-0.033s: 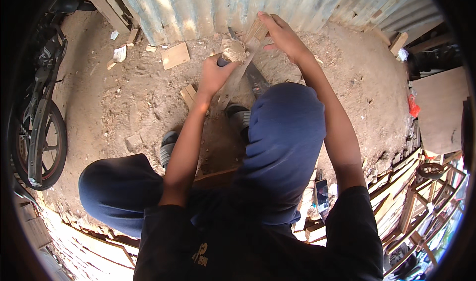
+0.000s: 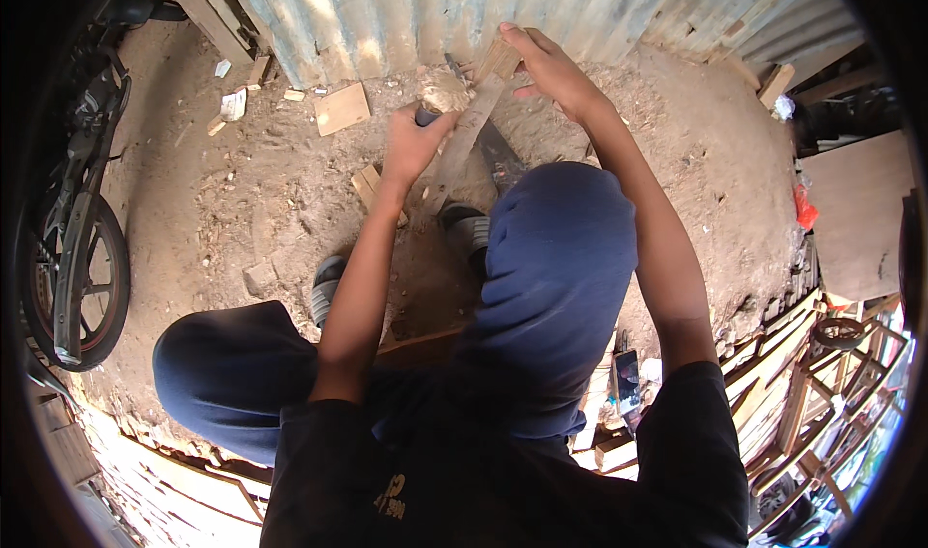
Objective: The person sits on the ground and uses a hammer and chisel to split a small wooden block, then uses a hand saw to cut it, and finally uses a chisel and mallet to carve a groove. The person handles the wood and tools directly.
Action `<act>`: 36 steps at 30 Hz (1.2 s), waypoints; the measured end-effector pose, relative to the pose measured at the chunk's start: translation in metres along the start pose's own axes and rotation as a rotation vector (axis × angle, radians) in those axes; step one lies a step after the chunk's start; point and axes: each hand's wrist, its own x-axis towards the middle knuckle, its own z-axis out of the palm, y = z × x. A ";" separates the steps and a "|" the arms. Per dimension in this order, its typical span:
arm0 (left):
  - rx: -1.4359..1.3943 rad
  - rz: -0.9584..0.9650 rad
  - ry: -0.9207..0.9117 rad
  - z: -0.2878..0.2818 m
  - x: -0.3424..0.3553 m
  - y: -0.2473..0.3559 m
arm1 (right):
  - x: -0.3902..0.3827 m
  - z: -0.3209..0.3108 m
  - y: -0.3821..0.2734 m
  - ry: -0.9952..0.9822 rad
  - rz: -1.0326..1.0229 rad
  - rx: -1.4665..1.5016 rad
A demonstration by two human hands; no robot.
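Observation:
My left hand (image 2: 414, 147) is closed around the dark handle of a tool with a pale, rough, rounded head (image 2: 445, 94); its exact kind is unclear. The head lies beside a narrow wooden board (image 2: 466, 128), which slants from near the corrugated wall down toward my foot. At the board's upper end, my right hand (image 2: 553, 70) grips it with the thumb over the top edge and the fingers partly hidden behind. Beneath the board, a dark flat piece (image 2: 500, 157) sticks out toward my knee. A small dark tip (image 2: 452, 65) shows just past the pale head.
A corrugated metal wall (image 2: 416, 16) closes off the far side. Wood offcuts, such as a square piece (image 2: 342, 109) and a small block (image 2: 369, 188), lie on the dirt. A motorcycle (image 2: 77, 248) stands left. At right are a plywood sheet (image 2: 855, 215) and a phone (image 2: 627, 379).
My left hand and the pale-headed tool have shifted slightly left, away from the board. My right hand and the board look nearly the same.

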 end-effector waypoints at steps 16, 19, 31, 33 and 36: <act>-0.544 0.312 0.094 -0.082 0.025 0.176 | 0.030 0.036 -0.022 -0.183 -0.030 0.110; -0.749 0.311 0.122 -0.076 0.041 0.178 | 0.030 0.044 -0.025 -0.211 -0.039 0.146; -0.679 0.378 0.079 -0.068 0.049 0.206 | 0.015 0.055 -0.028 -0.268 -0.041 0.161; -0.614 0.393 0.083 -0.067 0.049 0.207 | 0.012 0.058 -0.030 -0.265 -0.054 0.176; -0.528 0.422 0.058 -0.065 0.051 0.206 | 0.020 0.057 -0.024 -0.310 -0.074 0.174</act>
